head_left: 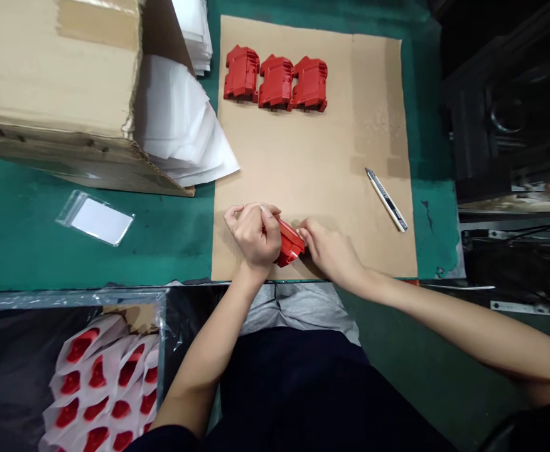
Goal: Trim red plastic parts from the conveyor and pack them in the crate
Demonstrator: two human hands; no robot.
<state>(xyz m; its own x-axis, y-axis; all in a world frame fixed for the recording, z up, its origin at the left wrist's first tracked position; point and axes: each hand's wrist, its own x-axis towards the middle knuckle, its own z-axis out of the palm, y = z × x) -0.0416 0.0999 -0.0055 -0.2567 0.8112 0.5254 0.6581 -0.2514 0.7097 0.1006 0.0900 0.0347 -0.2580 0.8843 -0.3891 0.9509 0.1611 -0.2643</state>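
A red plastic part [290, 243] is held low over the front of the cardboard sheet, tilted. My left hand [258, 235] is closed round its left end and hides much of it. At the part's right end, my right hand [334, 251] has its fingers curled together, the tips right by the edge. What those fingertips hold, if anything, is hidden. Three similar red plastic parts [275, 81] stand side by side at the back of the sheet. To the right lies a utility knife [387, 199], apart from both hands.
The cardboard sheet [322, 157] lies on a green tabletop [171, 242]. An open carton [53, 81] at left spills white foam pouches [176, 113]. A small clear zip bag [100, 218] holds a white card. Below left, a lined box [162, 351] contains several wrapped red parts.
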